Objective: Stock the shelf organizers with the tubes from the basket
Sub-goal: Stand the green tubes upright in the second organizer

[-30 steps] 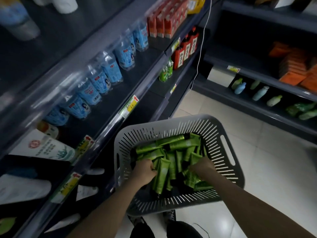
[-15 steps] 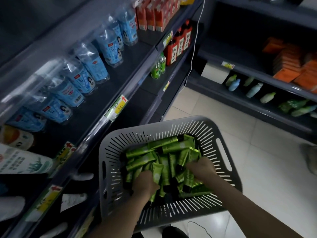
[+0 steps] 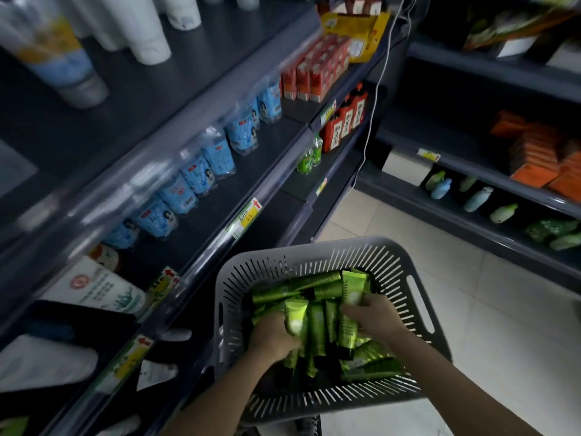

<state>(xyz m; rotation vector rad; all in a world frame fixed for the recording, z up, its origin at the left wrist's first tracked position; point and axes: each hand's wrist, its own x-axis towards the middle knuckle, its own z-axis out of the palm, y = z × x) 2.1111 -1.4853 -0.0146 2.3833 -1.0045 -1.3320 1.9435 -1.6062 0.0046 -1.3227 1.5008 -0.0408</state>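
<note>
Both bare arms reach forward and down into the basket. The left hand (image 3: 273, 339) is knuckles up, with its fingers curled tight round a bunch of tubes (image 3: 317, 325). The right hand (image 3: 375, 316) is just beside it. Its fingers are bent too and grip a few more tubes. One of these sticks up past the fingers.

To the left of the hands are big dark shelves (image 3: 176, 99). They look hard and smooth, and each has a clear, shiny strip along the front edge. Under and to the right of the hands is the floor (image 3: 490, 325), made of pale, glossy square tiles.

The basket (image 3: 405, 272) is grey plastic. It has rounded corners, thin slits all round its walls and a long handle hole on the right side.

Up and to the left of the hands, a row of clear bottles (image 3: 191, 176) with blue labels stands on a shelf.

The tubes are small, flat at one end, and shiny green like foil. They lie in a messy pile inside the basket, under and between the hands.
</note>
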